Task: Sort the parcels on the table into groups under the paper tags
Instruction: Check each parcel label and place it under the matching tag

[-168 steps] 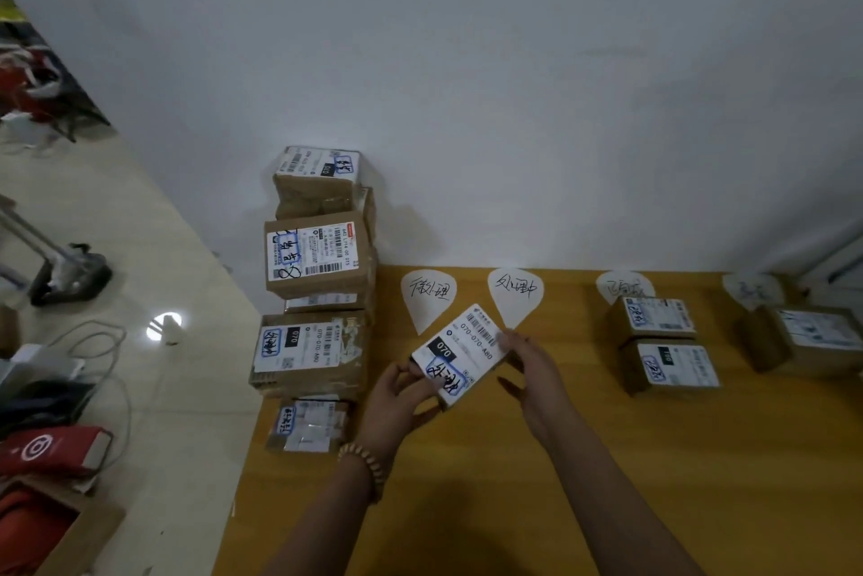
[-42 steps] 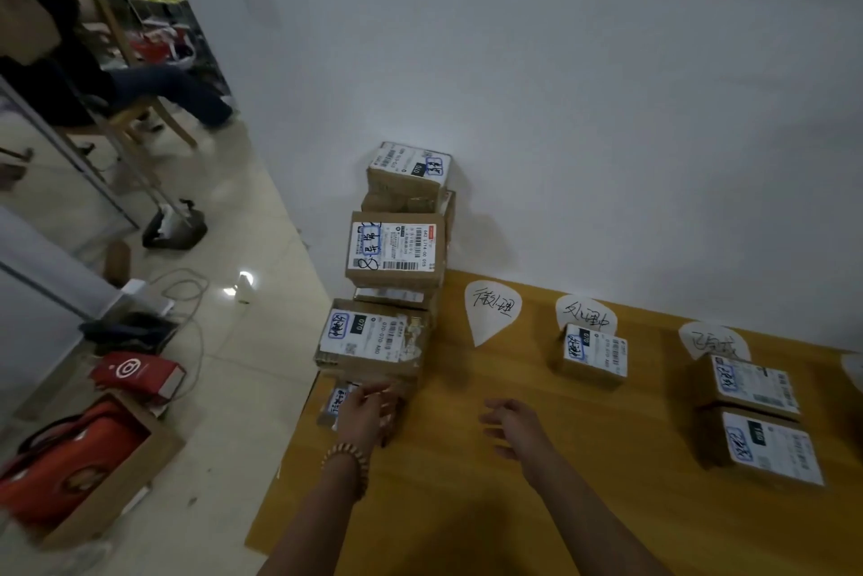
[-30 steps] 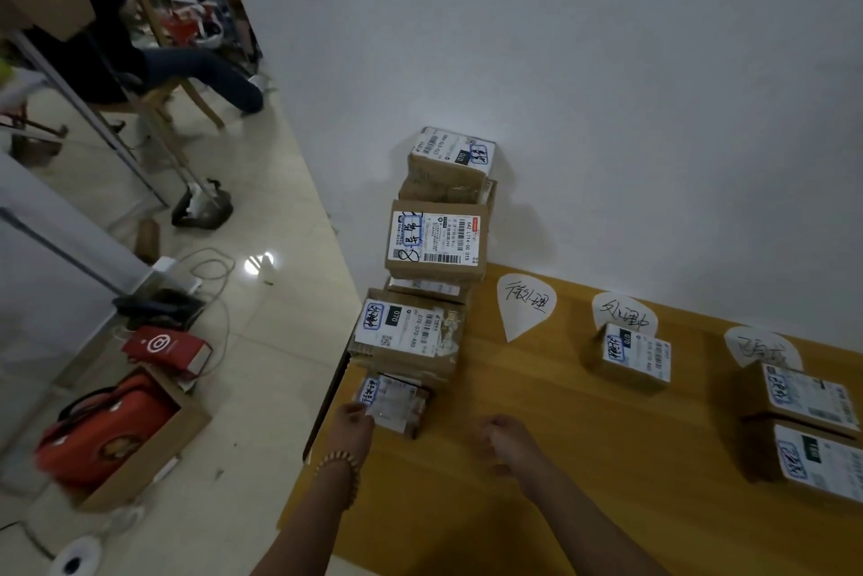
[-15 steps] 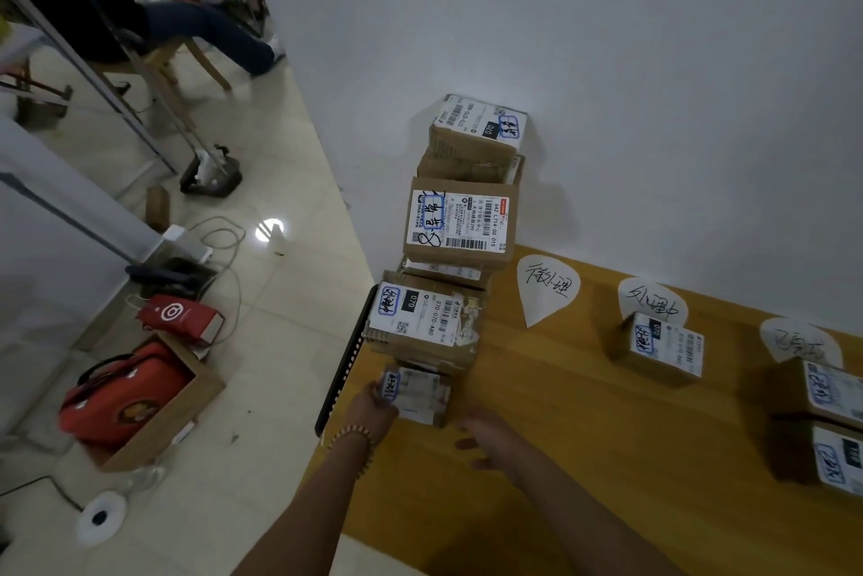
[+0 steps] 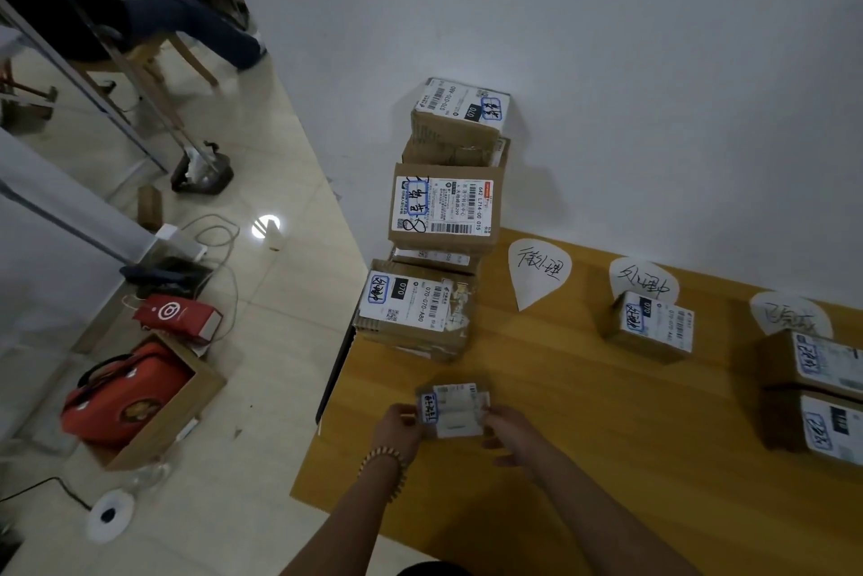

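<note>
A small cardboard parcel (image 5: 455, 409) with a white label is held between my two hands near the table's left front edge. My left hand (image 5: 397, 428) grips its left end and my right hand (image 5: 511, 433) holds its right end. Behind it, a stack of labelled parcels (image 5: 415, 309) rises against the wall, with a bigger box (image 5: 443, 206) and a top box (image 5: 460, 113). Paper tags lie along the back: the first tag (image 5: 537, 274), a second tag (image 5: 642, 279) with one parcel (image 5: 651, 325) under it, and a third tag (image 5: 789, 314) with two parcels (image 5: 822, 393).
The wooden table (image 5: 583, 458) ends at its left edge close to my left hand. On the tiled floor to the left are a cardboard box with a red bag (image 5: 126, 393), a red carton (image 5: 180, 316), cables and a seated person (image 5: 177, 19).
The small parcel has come away from the foot of the stack toward me, and both hands now hold it. The view has swung left and down.
</note>
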